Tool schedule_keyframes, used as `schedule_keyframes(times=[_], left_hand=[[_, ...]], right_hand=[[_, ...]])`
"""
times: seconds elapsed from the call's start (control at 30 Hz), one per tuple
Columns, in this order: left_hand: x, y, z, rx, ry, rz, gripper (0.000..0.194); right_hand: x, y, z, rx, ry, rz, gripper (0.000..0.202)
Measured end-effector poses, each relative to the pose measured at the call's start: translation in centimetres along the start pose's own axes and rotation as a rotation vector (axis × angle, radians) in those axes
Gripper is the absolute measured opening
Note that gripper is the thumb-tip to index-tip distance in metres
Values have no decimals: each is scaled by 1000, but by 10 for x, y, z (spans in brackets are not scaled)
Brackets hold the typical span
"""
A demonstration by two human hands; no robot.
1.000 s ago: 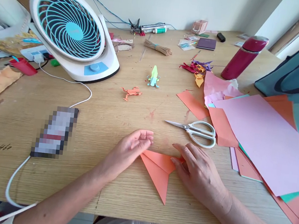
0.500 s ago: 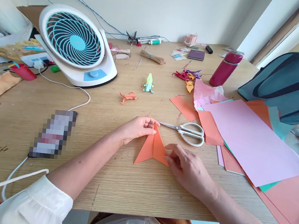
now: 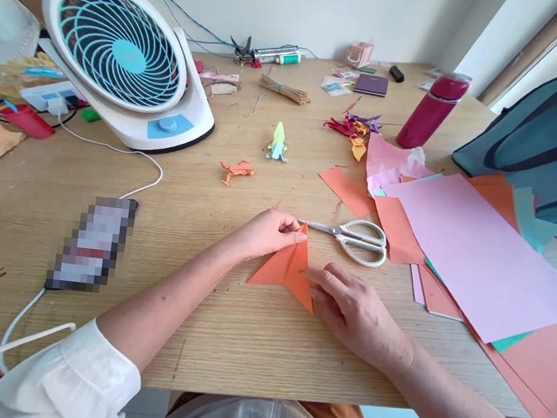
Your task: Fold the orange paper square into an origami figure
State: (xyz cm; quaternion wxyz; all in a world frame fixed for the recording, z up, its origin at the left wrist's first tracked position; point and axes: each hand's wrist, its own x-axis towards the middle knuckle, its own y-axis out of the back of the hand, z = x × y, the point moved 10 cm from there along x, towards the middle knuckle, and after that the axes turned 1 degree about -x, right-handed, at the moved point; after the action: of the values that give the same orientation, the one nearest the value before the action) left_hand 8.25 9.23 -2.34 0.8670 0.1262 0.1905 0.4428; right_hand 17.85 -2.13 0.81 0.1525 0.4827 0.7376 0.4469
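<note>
A folded orange paper (image 3: 296,271), narrow at the top and split into two pointed flaps below, lies at a slant on the table. My left hand (image 3: 270,233) is closed, pinching its upper tip between thumb and fingers. At the right flap, the index finger and thumb of my right hand (image 3: 352,311) are closed on the edge. Just behind the paper lie scissors (image 3: 361,241) with pale handles, blades toward my left hand. Farther back are an orange origami figure (image 3: 237,171) and a green-and-blue origami figure (image 3: 278,143).
Coloured sheets (image 3: 479,252) are piled on the right, beside a blue bag (image 3: 537,144) and a magenta bottle (image 3: 433,112). A white fan (image 3: 128,64) stands back left, with a phone (image 3: 94,241) on a cable in front. Small red, purple and orange origami pieces (image 3: 357,134) lie behind.
The orange paper has turned, its right flap now pointing nearer to me and its tip slightly to the right. Both hands have shifted slightly with it. The whole view has tilted a little.
</note>
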Motion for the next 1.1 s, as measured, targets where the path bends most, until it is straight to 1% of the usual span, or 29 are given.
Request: schedule_keyframes(times=[0.1, 0.2, 0.27, 0.33, 0.4, 0.47, 0.53, 0.63, 0.77, 0.8, 0.87, 0.9, 0.93, 1.0, 1.07, 1.1], left_hand=[[-4, 9, 2, 80, -33, 124, 31], [-10, 22, -2, 50, -17, 251, 30], [-14, 26, -5, 19, -10, 286, 29], [-17, 28, -7, -19, 1, 289, 26], [-21, 27, -12, -98, 46, 268, 22], [-30, 24, -19, -209, 128, 237, 18], [-43, 21, -22, -275, 187, 212, 22], [-62, 14, -23, -399, 228, 154, 24], [-75, 5, -18, -538, 147, 28, 20], [-77, 2, -18, -581, 128, -19, 20], [-79, -5, -17, -650, 98, -108, 29], [-80, -6, -17, -643, 80, -128, 36], [-80, -4, -16, -582, 53, -119, 41], [-78, 4, -10, -323, -42, -51, 44], [-77, 6, 3, -35, -173, -9, 36], [-77, 3, 9, 63, -236, -13, 30]], right_hand=[[0, -3, -1, -34, 25, -19, 24], [0, -4, 1, -60, 30, -3, 26], [1, -3, 2, -82, 28, 18, 27], [1, 0, 3, -100, 24, 45, 27], [2, 3, 3, -111, 24, 68, 26], [3, 6, 2, -118, 34, 91, 25], [4, 8, 0, -132, 53, 106, 24], [4, 8, -5, -169, 98, 116, 26], [3, 4, -11, -218, 151, 102, 29], [2, 4, -12, -227, 158, 95, 29], [2, 3, -13, -244, 167, 83, 30], [2, 3, -14, -252, 172, 78, 31], [2, 3, -15, -262, 180, 72, 31], [1, 1, -16, -290, 198, 53, 32], [1, -1, -17, -315, 213, 36, 32], [0, -2, -17, -324, 217, 30, 33]])
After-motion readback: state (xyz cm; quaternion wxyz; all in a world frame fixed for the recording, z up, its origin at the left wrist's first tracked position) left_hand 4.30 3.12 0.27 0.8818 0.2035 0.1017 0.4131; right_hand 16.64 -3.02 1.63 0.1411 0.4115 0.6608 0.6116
